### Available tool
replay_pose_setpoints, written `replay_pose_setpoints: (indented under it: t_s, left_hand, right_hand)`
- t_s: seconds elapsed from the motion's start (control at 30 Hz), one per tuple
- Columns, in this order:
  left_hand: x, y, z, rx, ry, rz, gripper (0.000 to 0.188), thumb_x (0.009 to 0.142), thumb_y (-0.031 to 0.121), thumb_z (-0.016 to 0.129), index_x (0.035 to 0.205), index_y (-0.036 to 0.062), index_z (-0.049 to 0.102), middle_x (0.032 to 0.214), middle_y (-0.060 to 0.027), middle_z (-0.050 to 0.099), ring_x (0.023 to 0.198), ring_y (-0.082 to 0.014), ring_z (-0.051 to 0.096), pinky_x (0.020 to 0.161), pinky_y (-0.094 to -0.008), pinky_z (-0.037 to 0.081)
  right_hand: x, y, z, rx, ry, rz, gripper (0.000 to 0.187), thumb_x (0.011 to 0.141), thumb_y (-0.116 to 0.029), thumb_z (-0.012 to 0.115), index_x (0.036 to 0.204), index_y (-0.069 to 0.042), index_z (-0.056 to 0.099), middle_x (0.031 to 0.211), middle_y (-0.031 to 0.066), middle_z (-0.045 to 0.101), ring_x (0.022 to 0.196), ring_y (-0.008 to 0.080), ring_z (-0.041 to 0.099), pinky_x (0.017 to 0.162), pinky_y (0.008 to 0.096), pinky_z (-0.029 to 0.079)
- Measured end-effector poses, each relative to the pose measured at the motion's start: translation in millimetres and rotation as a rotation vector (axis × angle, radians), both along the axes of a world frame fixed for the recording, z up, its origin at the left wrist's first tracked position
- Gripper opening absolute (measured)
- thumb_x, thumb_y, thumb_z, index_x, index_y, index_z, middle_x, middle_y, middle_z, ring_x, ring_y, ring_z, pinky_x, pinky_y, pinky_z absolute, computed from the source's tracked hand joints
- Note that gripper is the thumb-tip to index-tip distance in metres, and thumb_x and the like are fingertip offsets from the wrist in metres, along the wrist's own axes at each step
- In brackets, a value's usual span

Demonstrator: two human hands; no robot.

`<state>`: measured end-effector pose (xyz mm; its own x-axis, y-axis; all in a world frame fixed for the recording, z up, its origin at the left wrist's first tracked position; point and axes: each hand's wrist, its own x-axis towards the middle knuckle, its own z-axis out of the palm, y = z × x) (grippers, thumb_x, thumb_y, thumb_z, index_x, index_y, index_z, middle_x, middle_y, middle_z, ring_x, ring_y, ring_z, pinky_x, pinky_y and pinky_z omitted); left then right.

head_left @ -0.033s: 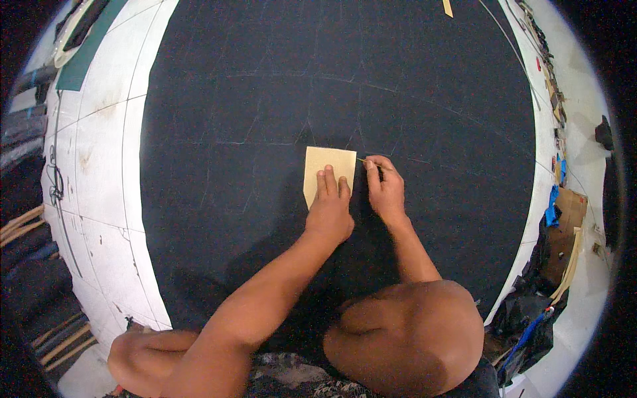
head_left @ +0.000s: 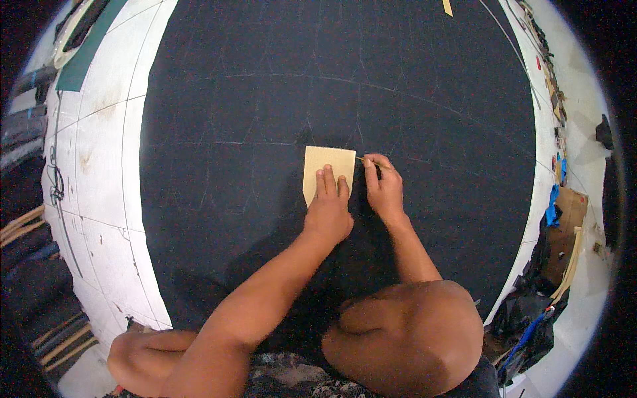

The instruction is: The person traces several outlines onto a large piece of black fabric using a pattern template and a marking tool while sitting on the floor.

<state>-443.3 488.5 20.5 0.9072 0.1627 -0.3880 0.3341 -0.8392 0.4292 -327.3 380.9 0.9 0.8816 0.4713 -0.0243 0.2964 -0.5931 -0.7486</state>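
A tan card pattern piece (head_left: pixel 332 156), squared at the top and slanted at its lower left, lies flat on a wide sheet of dark fabric (head_left: pixel 212 179). My left hand (head_left: pixel 326 215) presses down on this card with its fingers stretched out and apart. Just right of the card, my right hand (head_left: pixel 385 189) pinches a thin yellowish pencil (head_left: pixel 362 158), whose tip meets the card's upper right edge. Fine pale lines run across the fabric above and left of the card. My left palm hides the card's lower part.
White sheeting (head_left: pixel 109 166) shows along the fabric's left side. My bare knees (head_left: pixel 411 338) stand at the near edge. A tan strip (head_left: pixel 448 8) lies at the far right. Beyond the right edge are a cardboard piece (head_left: pixel 567 215) and black plastic (head_left: pixel 531 318); fabric rolls (head_left: pixel 26 146) lie left.
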Motion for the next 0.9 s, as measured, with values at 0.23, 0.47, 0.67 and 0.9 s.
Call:
replay_pose_setpoints:
  t_s: [0.23,0.47,0.67,0.9]
  left_hand:
    - [5.9,-1.1,6.3,0.078,-0.013,-0.117,0.082,0.081,0.023,0.07,0.149,-0.0051,0.035,0.157,-0.0375,0.016,0.146,-0.0522,0.022,0.112,-0.0464,0.042]
    - [1.3,-0.3,1.5,0.068,-0.028,-0.053,0.074,0.085,0.027,0.064,0.147,-0.0058,0.04,0.153,-0.0385,0.026,0.145,-0.05,0.025,0.121,-0.0455,0.023]
    - [1.3,3.9,6.5,0.099,-0.016,-0.097,0.076,0.084,0.024,0.066,0.148,-0.0053,0.038,0.154,-0.0383,0.023,0.146,-0.0502,0.025,0.119,-0.0432,0.03]
    - [6.1,0.2,3.6,0.046,0.001,-0.065,0.078,0.084,0.02,0.068,0.15,-0.0036,0.035,0.157,-0.0361,0.018,0.145,-0.0485,0.026,0.114,-0.0402,0.04]
  right_hand:
    - [13.2,2.0,1.8,-0.003,-0.142,0.06,0.021,0.098,-0.016,0.058,0.107,0.0,0.067,0.107,0.018,0.07,0.099,0.0364,0.067,0.088,0.0417,0.054]
    - [11.3,4.5,-8.1,-0.017,-0.229,0.115,0.021,0.099,-0.017,0.056,0.109,-0.001,0.066,0.109,0.0174,0.069,0.101,0.0363,0.066,0.089,0.0432,0.054]
    - [9.1,6.6,-7.8,-0.031,-0.169,0.157,0.023,0.098,-0.018,0.056,0.112,-0.003,0.064,0.11,0.0174,0.067,0.101,0.0371,0.064,0.088,0.0449,0.054]
    - [-20.4,-29.5,10.3,-0.2,-0.113,0.333,0.017,0.096,-0.013,0.059,0.108,-0.004,0.063,0.106,0.0154,0.067,0.097,0.0356,0.065,0.084,0.0423,0.054]
